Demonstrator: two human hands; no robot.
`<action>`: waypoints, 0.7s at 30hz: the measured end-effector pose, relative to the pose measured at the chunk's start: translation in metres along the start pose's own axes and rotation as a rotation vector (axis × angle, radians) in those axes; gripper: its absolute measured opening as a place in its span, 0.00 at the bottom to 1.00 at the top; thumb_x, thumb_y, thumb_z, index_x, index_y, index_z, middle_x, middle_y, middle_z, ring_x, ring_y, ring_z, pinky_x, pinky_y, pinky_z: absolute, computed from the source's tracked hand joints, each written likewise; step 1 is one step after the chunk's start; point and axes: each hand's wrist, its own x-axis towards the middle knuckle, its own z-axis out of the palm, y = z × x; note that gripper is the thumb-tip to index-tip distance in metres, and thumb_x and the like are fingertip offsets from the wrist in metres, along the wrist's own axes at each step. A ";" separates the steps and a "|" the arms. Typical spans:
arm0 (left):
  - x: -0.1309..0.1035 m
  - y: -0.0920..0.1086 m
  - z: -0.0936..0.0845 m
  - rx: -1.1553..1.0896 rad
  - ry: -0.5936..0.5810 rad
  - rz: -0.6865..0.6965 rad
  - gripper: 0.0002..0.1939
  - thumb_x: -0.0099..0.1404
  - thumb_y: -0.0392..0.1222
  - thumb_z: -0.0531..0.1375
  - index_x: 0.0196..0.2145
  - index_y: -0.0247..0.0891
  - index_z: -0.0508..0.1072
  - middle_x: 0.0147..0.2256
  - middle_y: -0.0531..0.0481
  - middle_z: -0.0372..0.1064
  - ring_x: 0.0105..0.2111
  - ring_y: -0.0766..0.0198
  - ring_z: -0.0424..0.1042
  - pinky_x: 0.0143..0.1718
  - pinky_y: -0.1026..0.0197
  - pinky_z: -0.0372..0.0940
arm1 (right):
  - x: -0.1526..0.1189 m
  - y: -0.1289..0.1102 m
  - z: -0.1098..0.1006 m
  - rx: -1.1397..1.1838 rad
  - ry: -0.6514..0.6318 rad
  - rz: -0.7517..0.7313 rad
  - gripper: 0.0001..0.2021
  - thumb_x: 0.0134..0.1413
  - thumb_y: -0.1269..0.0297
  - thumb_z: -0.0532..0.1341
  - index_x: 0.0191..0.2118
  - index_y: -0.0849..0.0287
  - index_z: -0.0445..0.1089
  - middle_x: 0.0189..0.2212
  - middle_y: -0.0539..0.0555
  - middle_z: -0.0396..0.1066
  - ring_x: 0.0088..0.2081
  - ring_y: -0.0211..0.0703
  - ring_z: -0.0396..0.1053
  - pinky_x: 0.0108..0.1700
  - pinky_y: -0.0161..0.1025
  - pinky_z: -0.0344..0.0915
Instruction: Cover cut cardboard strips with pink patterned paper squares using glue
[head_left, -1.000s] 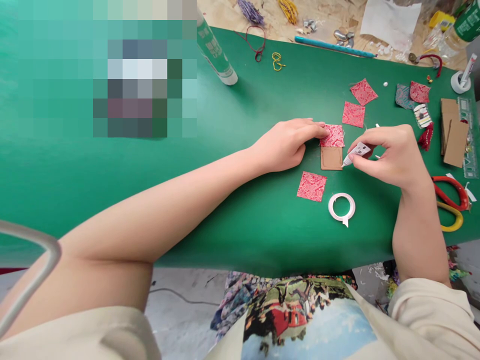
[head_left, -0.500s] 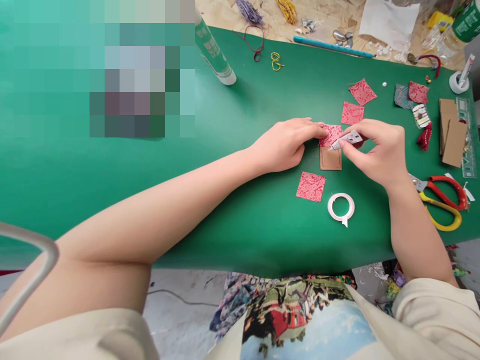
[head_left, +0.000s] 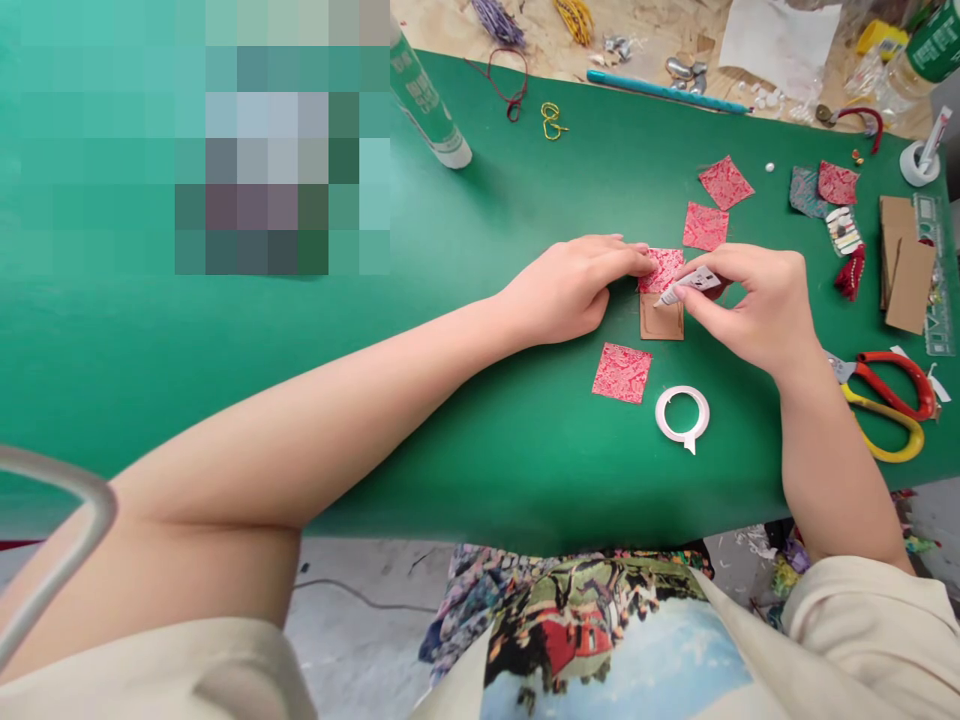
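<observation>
My left hand [head_left: 574,290] rests on the green tabletop with fingers stretched out. Its index fingertip presses the left edge of a red patterned fabric square [head_left: 666,270]. Just below that fabric lies a brown cardboard square [head_left: 661,325], with a thin line marked near its edges. My right hand [head_left: 757,300] pinches a small white glue tube [head_left: 694,285]; the nozzle points down and left at the cardboard's upper part. Whether the nozzle touches it, I cannot tell. Another red fabric square [head_left: 622,373] and a roll of white tape [head_left: 702,428] lie nearer to me.
Two red fabric squares [head_left: 725,183] lie beyond my hands. Scissors [head_left: 889,405] are beside my right forearm, with cardboard pieces [head_left: 906,270] and a clear ruler [head_left: 937,320] farther right. A green-and-white bottle [head_left: 435,110] and a blue pencil [head_left: 667,92] are at the back.
My right hand and the glue tube have shifted slightly, the nozzle moving a little left and down over the cardboard. My left hand keeps its place on the fabric.
</observation>
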 end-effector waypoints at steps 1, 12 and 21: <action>0.000 0.000 0.000 0.000 -0.003 -0.002 0.27 0.61 0.26 0.48 0.54 0.36 0.74 0.52 0.45 0.78 0.61 0.56 0.73 0.66 0.45 0.66 | 0.000 0.000 -0.001 0.000 0.007 -0.001 0.05 0.55 0.67 0.64 0.31 0.52 0.77 0.30 0.50 0.79 0.29 0.43 0.73 0.32 0.42 0.67; 0.000 0.000 -0.002 -0.002 -0.017 -0.012 0.28 0.61 0.26 0.48 0.55 0.37 0.74 0.54 0.45 0.78 0.61 0.56 0.73 0.66 0.44 0.66 | -0.002 0.006 -0.013 -0.022 0.029 0.036 0.05 0.52 0.70 0.65 0.30 0.52 0.76 0.28 0.50 0.79 0.26 0.44 0.72 0.30 0.44 0.68; 0.000 0.000 -0.001 -0.009 -0.018 -0.020 0.29 0.60 0.26 0.48 0.55 0.37 0.74 0.54 0.45 0.78 0.61 0.56 0.73 0.66 0.43 0.66 | -0.002 0.003 -0.009 0.045 0.016 0.044 0.05 0.57 0.65 0.66 0.31 0.51 0.78 0.30 0.50 0.80 0.28 0.44 0.74 0.32 0.43 0.69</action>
